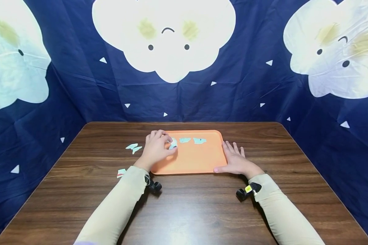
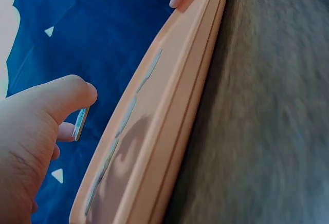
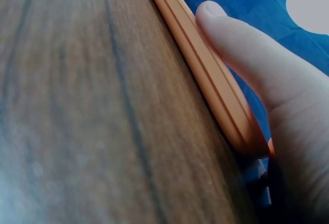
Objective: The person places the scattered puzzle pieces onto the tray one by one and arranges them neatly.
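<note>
My left hand [image 1: 155,148] is over the left part of an orange tray [image 1: 196,160]. It pinches a thin, irregular light-blue piece [image 2: 81,124] between thumb and fingertips, raised above the tray. Similar flat pieces lie in a row along the tray's far side: a middle piece [image 1: 185,140], a right piece [image 1: 199,140] with a dark mark, and a left piece [image 2: 100,175] mostly hidden by the hand in the head view. At the tray's right edge rests my right hand [image 1: 235,161], fingers spread, its thumb touching the rim near the front corner.
Left of the tray, two light-blue pieces [image 1: 134,147] lie close together on the wooden table [image 1: 190,207]. Nearer the left forearm is a piece with a red stripe [image 1: 121,173]. A dark blue curtain [image 1: 178,98] with clouds stands behind the table.
</note>
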Demonstrator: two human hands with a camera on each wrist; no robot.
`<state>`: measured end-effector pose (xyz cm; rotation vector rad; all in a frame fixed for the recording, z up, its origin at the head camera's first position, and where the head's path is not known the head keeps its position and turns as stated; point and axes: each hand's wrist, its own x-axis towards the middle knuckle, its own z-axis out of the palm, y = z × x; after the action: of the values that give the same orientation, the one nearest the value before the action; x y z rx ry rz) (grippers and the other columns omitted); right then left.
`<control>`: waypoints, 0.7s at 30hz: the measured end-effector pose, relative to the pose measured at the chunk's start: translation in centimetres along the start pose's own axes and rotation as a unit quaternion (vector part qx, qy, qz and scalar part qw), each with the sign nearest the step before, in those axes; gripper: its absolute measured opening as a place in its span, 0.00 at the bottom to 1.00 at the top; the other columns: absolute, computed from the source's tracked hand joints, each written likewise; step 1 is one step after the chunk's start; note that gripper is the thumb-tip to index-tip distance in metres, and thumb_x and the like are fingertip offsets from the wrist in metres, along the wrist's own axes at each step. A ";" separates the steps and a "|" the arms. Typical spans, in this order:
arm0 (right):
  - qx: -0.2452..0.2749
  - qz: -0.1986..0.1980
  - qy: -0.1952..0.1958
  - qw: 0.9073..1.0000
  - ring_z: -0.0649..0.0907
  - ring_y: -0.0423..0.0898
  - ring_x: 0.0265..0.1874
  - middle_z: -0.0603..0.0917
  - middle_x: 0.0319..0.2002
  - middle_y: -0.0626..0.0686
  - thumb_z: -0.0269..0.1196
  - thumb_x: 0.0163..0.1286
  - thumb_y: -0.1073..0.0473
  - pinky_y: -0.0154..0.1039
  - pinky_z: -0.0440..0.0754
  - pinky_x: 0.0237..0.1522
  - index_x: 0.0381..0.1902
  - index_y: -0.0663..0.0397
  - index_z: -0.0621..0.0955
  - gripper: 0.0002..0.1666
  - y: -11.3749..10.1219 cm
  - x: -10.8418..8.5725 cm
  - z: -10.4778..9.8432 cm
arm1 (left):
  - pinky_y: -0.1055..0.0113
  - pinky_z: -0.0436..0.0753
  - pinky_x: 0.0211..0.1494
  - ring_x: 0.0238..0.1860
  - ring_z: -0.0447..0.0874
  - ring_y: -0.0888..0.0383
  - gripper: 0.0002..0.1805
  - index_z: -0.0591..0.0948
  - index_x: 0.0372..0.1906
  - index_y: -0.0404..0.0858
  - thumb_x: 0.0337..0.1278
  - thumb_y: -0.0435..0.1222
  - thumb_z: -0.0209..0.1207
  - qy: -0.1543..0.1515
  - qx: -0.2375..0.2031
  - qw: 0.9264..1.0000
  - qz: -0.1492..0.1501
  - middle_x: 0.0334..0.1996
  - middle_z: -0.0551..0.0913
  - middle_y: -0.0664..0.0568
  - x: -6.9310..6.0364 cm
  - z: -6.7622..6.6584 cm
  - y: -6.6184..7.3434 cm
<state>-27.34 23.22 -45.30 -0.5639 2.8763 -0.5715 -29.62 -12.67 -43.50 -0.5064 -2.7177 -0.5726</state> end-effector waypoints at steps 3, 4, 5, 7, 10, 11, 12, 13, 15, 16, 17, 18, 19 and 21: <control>0.001 0.000 0.001 1.000 0.38 0.71 0.77 0.41 0.80 0.67 0.66 0.50 0.20 0.73 0.32 0.69 0.81 0.59 0.39 0.81 0.1 0.0 0.0 | 0.43 0.59 0.64 0.60 0.64 0.45 0.18 0.85 0.38 0.49 0.51 0.57 0.69 -0.014 0.000 1.000 -0.003 0.54 0.76 0.51 0.6 0.3 0.8; 0.001 0.000 0.001 1.000 0.38 0.71 0.77 0.41 0.80 0.67 0.66 0.50 0.19 0.73 0.32 0.69 0.81 0.59 0.39 0.81 0.2 0.0 0.1 | 0.44 0.59 0.64 0.60 0.64 0.46 0.18 0.85 0.38 0.49 0.52 0.57 0.68 -0.019 0.001 1.000 -0.005 0.54 0.76 0.52 0.7 0.4 1.0; 0.003 -0.001 0.002 1.000 0.38 0.71 0.77 0.41 0.80 0.67 0.66 0.50 0.19 0.73 0.31 0.69 0.81 0.59 0.39 0.81 0.2 0.0 0.1 | 0.44 0.59 0.64 0.60 0.64 0.46 0.18 0.85 0.38 0.49 0.52 0.57 0.68 -0.024 0.002 1.000 -0.006 0.54 0.76 0.52 0.9 0.5 1.3; 0.005 -0.002 0.003 1.000 0.38 0.71 0.77 0.41 0.80 0.67 0.66 0.50 0.19 0.73 0.31 0.68 0.81 0.59 0.39 0.81 0.3 0.0 0.2 | 0.44 0.58 0.66 0.60 0.64 0.47 0.18 0.85 0.38 0.50 0.51 0.58 0.68 -0.031 0.006 0.999 -0.007 0.55 0.75 0.53 1.3 0.9 1.7; 0.007 -0.001 0.002 1.000 0.38 0.71 0.77 0.41 0.80 0.67 0.66 0.50 0.19 0.73 0.31 0.69 0.81 0.59 0.39 0.81 0.4 0.0 0.2 | 0.45 0.58 0.66 0.59 0.65 0.48 0.19 0.85 0.38 0.50 0.51 0.59 0.67 -0.035 0.012 0.999 0.000 0.54 0.75 0.54 1.8 1.5 2.3; 0.006 0.000 0.001 1.000 0.38 0.71 0.77 0.41 0.80 0.67 0.65 0.50 0.19 0.73 0.31 0.69 0.81 0.59 0.39 0.81 0.4 0.0 0.2 | 0.46 0.59 0.66 0.59 0.65 0.48 0.19 0.85 0.38 0.51 0.51 0.59 0.67 -0.036 0.013 0.999 0.003 0.54 0.75 0.54 2.0 1.8 2.5; 0.006 0.001 0.000 1.000 0.38 0.70 0.77 0.40 0.80 0.67 0.65 0.50 0.19 0.73 0.31 0.69 0.81 0.59 0.39 0.81 0.4 0.1 0.2 | 0.46 0.59 0.65 0.58 0.65 0.48 0.19 0.86 0.38 0.51 0.51 0.59 0.67 -0.037 0.015 0.999 0.006 0.54 0.75 0.54 2.2 2.0 2.7; 0.006 0.002 -0.001 1.000 0.38 0.70 0.77 0.40 0.80 0.66 0.65 0.50 0.19 0.73 0.31 0.69 0.81 0.59 0.39 0.81 0.4 0.1 0.1 | 0.46 0.60 0.64 0.58 0.65 0.48 0.19 0.86 0.39 0.51 0.51 0.59 0.67 -0.039 0.018 0.999 0.009 0.53 0.75 0.55 2.4 2.2 2.9; 0.010 0.002 -0.004 1.000 0.37 0.70 0.77 0.40 0.80 0.66 0.66 0.51 0.19 0.72 0.30 0.69 0.81 0.59 0.39 0.81 0.3 0.1 0.1 | 0.47 0.61 0.62 0.58 0.65 0.48 0.19 0.86 0.39 0.51 0.51 0.59 0.67 -0.044 0.019 0.999 0.014 0.53 0.75 0.55 2.7 2.6 3.3; 0.011 0.002 -0.005 1.000 0.37 0.70 0.77 0.40 0.80 0.66 0.66 0.51 0.19 0.73 0.30 0.69 0.81 0.59 0.39 0.81 0.3 0.1 0.1 | 0.46 0.62 0.62 0.58 0.65 0.48 0.19 0.86 0.40 0.52 0.51 0.60 0.66 -0.048 0.024 0.998 0.016 0.53 0.75 0.55 2.8 2.8 3.5; 0.012 0.003 -0.006 1.000 0.37 0.70 0.77 0.40 0.80 0.66 0.66 0.51 0.19 0.72 0.30 0.69 0.81 0.59 0.39 0.81 0.2 0.1 0.1 | 0.46 0.61 0.63 0.59 0.65 0.48 0.19 0.86 0.40 0.52 0.51 0.60 0.66 -0.050 0.025 0.998 0.017 0.54 0.75 0.55 3.0 2.9 3.7; 0.014 0.002 -0.007 1.000 0.36 0.70 0.77 0.40 0.80 0.66 0.66 0.51 0.20 0.72 0.30 0.69 0.81 0.59 0.39 0.81 0.2 0.0 0.0 | 0.46 0.61 0.63 0.59 0.65 0.48 0.19 0.86 0.40 0.52 0.52 0.60 0.66 -0.053 0.029 0.998 0.019 0.54 0.75 0.55 3.1 3.1 3.9; 0.015 0.001 -0.007 1.000 0.36 0.70 0.77 0.40 0.80 0.66 0.66 0.50 0.20 0.72 0.30 0.69 0.81 0.59 0.39 0.81 0.2 0.0 0.0 | 0.46 0.61 0.63 0.59 0.65 0.49 0.19 0.86 0.40 0.52 0.52 0.60 0.66 -0.055 0.032 0.998 0.020 0.54 0.74 0.55 3.3 3.3 4.1; 0.015 -0.002 -0.007 1.000 0.37 0.70 0.77 0.40 0.80 0.66 0.67 0.50 0.20 0.72 0.30 0.69 0.81 0.60 0.39 0.81 0.2 -0.1 0.0 | 0.46 0.61 0.63 0.59 0.65 0.49 0.19 0.86 0.40 0.53 0.52 0.60 0.66 -0.056 0.038 0.997 0.023 0.54 0.74 0.55 3.6 3.7 4.5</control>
<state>-27.34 23.39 -45.39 -0.5677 2.8492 -0.6086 -31.83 -6.25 -43.89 -0.5967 -2.8125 -0.4407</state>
